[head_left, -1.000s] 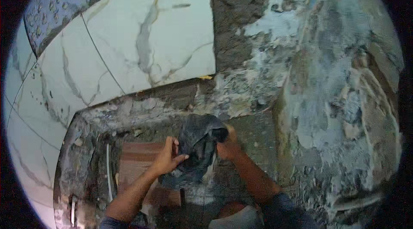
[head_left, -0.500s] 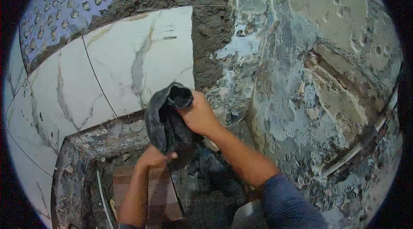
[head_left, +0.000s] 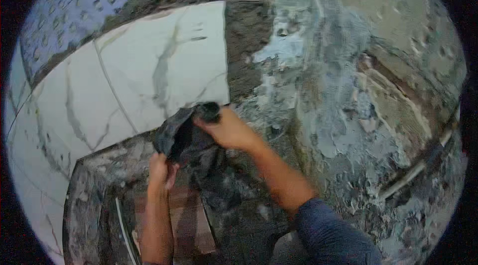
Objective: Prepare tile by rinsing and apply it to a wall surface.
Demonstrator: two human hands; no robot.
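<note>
A crumpled black cloth with a rolled, hollow-looking top hangs in front of the marbled white tiles. My right hand grips its bunched upper end, thumb and fingers closed round it. Lower and to the left, my left hand pinches the cloth's lower left edge. Between the two hands the cloth sags in dark folds. Whether it is a bag or a plain piece of fabric I cannot tell. Motion blurs the picture a little.
Large marbled white tiles cover the left wall, edged by rough dark mortar. Bare, patchy plaster with a long groove lies to the right. Below my left forearm rests a brown flat board, beside a thin pale strip.
My left hand has risen and shifted slightly left, taking the cloth's lower edge with it. The cloth is spread further left; my right hand keeps its grip.
</note>
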